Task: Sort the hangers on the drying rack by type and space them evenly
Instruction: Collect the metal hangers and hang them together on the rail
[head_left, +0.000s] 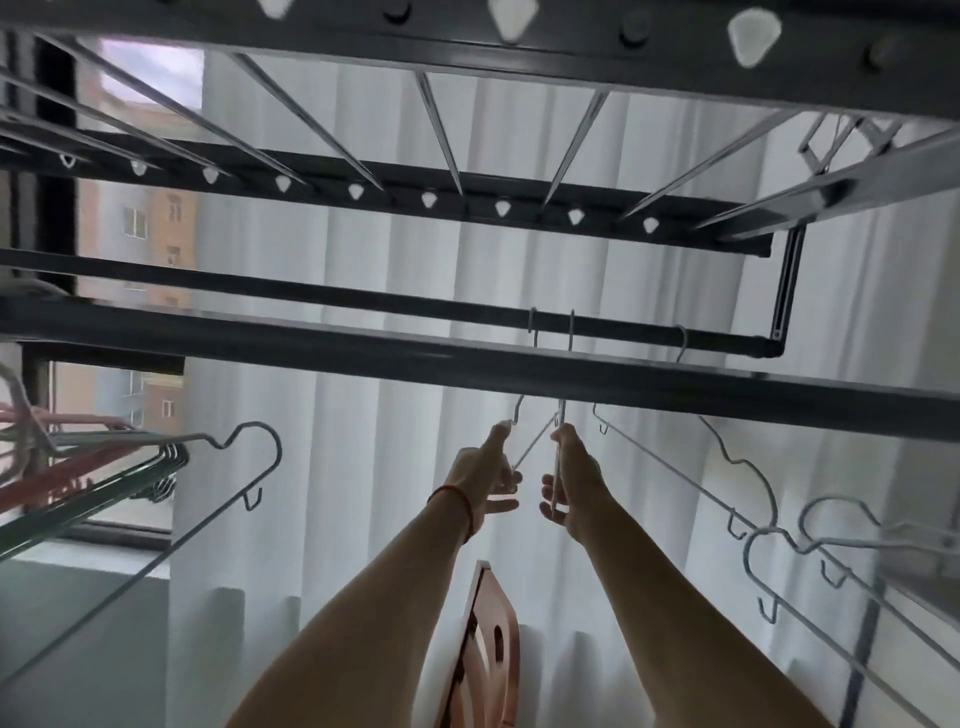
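I look up at a dark drying rack (363, 358) with long rails. Two thin white wire hangers hook over the far rail (550, 332), side by side. My left hand (488, 473) grips the left wire hanger (524, 452) by its shoulder. My right hand (566, 478) grips the right wire hanger (557, 462) close beside it. A third wire hanger (675, 467) hangs on the same rail to the right. A bundle of pink, green and grey hangers (93, 462) is bunched at the left. More white wire hangers (810, 566) hang at the lower right.
White curtains (363, 260) fill the background, with a window (140, 223) and buildings at the left. A brown wooden hanger (488, 654) shows edge-on between my forearms. The rack's top frame with white clips (504, 208) spans overhead.
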